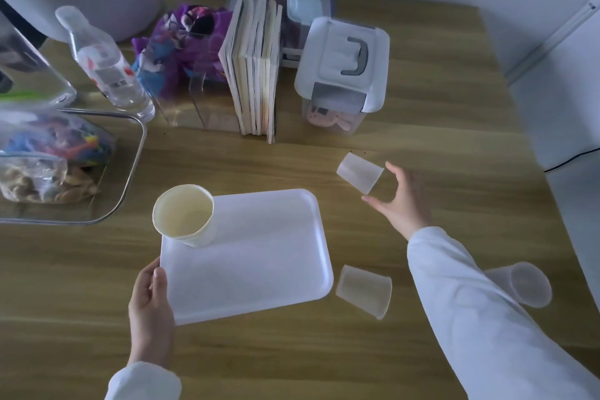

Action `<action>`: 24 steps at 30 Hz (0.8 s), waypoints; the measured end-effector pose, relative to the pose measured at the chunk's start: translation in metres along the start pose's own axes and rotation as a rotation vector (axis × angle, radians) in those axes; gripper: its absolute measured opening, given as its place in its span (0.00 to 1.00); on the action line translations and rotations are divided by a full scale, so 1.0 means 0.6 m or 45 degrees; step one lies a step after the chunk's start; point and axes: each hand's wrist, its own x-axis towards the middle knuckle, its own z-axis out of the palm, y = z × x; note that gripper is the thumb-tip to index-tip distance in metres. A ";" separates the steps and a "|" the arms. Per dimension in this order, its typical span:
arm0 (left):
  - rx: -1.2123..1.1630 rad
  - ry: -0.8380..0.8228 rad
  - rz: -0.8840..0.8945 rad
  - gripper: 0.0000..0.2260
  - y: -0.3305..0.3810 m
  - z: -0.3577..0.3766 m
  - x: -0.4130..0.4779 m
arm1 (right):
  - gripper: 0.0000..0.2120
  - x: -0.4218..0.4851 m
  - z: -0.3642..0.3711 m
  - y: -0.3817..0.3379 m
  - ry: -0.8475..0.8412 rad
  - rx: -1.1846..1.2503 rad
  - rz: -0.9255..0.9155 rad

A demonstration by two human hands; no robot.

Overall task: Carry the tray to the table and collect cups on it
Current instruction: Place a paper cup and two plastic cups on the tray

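Note:
A white rectangular tray (259, 256) lies on the wooden table. My left hand (151, 308) grips its near left corner. An upright paper cup (183, 216) stands on the tray's far left corner. My right hand (401, 201) is spread around the rim of a clear plastic cup (357, 172) lying on its side right of the tray, thumb and finger at its mouth. A second clear cup (363, 291) lies on its side by the tray's near right corner. A third clear cup (522, 284) lies further right, partly hidden behind my right sleeve.
Upright books (256, 68), a lidded plastic box (344, 65), a water bottle (104, 62) and a purple bag (181, 45) line the far side. A clear bin (130, 172) holding snack bags sits at the left. The table edge runs along the right.

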 end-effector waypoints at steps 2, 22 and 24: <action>-0.012 0.004 0.003 0.13 0.007 0.015 0.006 | 0.37 0.019 0.007 0.006 0.007 -0.032 -0.012; -0.067 -0.026 -0.024 0.11 0.023 0.056 0.020 | 0.36 0.048 0.022 0.013 0.004 0.052 0.021; -0.074 -0.035 -0.012 0.11 0.029 0.054 0.012 | 0.36 0.037 0.006 -0.002 0.036 0.143 -0.002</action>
